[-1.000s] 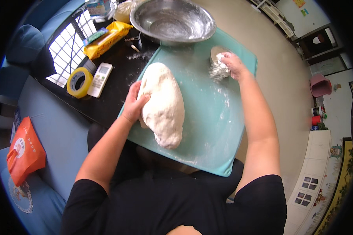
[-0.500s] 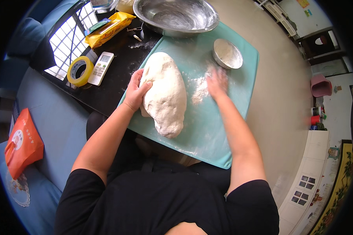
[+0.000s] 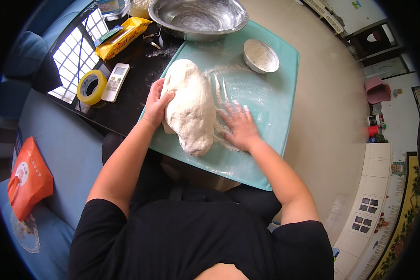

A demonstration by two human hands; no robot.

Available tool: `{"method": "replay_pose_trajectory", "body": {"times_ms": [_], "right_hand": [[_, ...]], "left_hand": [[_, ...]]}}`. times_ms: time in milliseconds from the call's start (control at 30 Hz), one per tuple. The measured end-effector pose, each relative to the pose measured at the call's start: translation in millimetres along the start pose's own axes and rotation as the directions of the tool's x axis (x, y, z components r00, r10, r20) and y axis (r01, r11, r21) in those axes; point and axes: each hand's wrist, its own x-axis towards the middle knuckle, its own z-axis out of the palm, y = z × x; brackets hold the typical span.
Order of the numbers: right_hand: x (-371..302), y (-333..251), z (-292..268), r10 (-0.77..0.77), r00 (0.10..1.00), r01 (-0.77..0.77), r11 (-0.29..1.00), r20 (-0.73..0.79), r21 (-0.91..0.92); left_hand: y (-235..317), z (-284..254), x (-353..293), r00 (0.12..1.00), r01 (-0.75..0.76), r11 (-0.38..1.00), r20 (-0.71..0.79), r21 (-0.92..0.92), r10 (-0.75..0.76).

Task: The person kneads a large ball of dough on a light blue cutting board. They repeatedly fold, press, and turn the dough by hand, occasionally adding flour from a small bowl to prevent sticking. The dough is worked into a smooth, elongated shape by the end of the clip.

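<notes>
A long, pale lump of dough point(image 3: 190, 112) lies on a turquoise mat point(image 3: 270, 105), its narrower end toward me. My left hand point(image 3: 157, 103) holds the dough's left side, with the thumb over the edge and the fingers partly hidden by the lump. Right of the dough, my right hand point(image 3: 241, 127) is laid palm down on the mat, fingers spread and dusted white, nothing held. Streaks of flour point(image 3: 223, 91) run across the mat between that hand and the dough. A small metal bowl point(image 3: 274, 65) with flour in it stands at the mat's far right.
A large steel basin point(image 3: 198, 31) dusted with flour stands at the far edge. On the black table point(image 3: 142, 70) to the left are yellow tape point(image 3: 83, 88), a white remote control point(image 3: 115, 83) and a yellow packet point(image 3: 123, 38). An orange bag point(image 3: 36, 179) rests on the blue sofa.
My right hand has come nearer to me and leftward, toward the dough. The small heap of flour there is now spread into thin streaks. My left hand keeps its hold.
</notes>
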Motion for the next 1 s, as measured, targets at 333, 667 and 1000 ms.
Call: {"method": "replay_pose_trajectory", "body": {"times_ms": [333,667,1000], "right_hand": [[9,-5,6,0.451,0.835,-0.089,0.674,-0.313,0.733],[-30,-3,5,0.583,0.782,0.126,0.196,-0.219,0.972],[-49,-31,12,0.66,0.746,-0.178,0.328,-0.09,0.928]], "left_hand": [[7,26,-2,0.997,-0.01,0.999,-0.07,0.035,0.012],[58,148,-18,0.899,-0.157,0.797,0.418,0.584,-0.129],[2,123,-38,0.962,0.145,0.803,0.109,0.578,-0.252]]}}
